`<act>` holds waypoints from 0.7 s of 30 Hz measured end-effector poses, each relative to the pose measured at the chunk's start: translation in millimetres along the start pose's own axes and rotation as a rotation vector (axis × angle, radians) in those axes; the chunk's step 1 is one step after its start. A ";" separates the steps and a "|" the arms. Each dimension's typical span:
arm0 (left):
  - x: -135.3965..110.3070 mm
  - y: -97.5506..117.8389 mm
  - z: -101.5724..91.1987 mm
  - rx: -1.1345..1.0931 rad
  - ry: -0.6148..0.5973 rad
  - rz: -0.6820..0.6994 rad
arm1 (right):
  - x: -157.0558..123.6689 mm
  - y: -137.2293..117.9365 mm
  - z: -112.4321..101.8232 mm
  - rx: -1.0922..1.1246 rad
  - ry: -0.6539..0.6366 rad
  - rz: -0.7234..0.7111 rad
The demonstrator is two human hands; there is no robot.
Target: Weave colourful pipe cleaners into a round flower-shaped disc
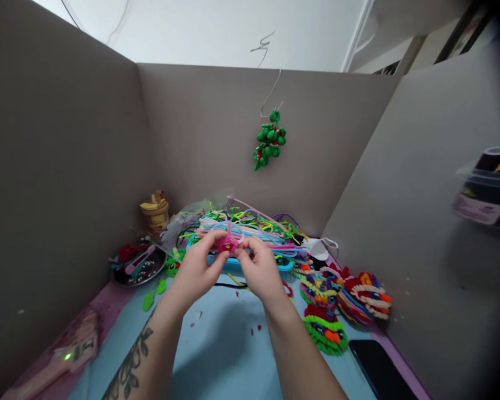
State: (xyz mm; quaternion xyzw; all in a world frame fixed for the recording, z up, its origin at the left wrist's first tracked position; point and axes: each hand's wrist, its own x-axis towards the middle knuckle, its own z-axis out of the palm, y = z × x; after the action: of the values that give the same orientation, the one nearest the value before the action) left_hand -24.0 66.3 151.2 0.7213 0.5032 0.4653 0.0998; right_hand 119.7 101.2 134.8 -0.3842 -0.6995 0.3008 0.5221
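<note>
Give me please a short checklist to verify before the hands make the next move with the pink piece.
1. Both hands on the pink piece: ok; left hand and right hand pinch it.
2. Piece lifted off the blue table: ok.
3. Spare pipe cleaners close behind the hands: ok.
4. Finished figures away from the hands: ok, at the right.
5. Black phone away from the forearms: ok.
6. Shape of the pink piece: cannot tell, fingers cover it.

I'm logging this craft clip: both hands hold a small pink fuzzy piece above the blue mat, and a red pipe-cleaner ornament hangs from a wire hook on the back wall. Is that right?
Not quite. The head view shows the hanging pipe-cleaner ornament is green, with only small red touches. The rest stands: the left hand and right hand both hold the small pink fuzzy piece above the blue mat, and the ornament hangs from a wire hook on the back wall.
</note>
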 end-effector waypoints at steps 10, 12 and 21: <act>2.0 -10.8 -1.0 -0.106 0.076 -0.109 | 3.0 3.5 -7.7 -0.020 -0.054 -0.045; 2.6 -12.3 -1.1 -0.149 0.037 -0.130 | 2.6 4.3 -10.7 -0.089 -0.034 -0.110; 1.5 -11.6 -6.9 -0.224 -0.166 -0.154 | 1.9 7.4 -19.8 -0.276 -0.034 -0.314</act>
State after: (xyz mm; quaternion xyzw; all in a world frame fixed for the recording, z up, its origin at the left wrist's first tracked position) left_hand -36.6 70.9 148.7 0.7010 0.4919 0.4482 0.2563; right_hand 140.0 107.1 135.0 -0.3329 -0.7943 0.1235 0.4930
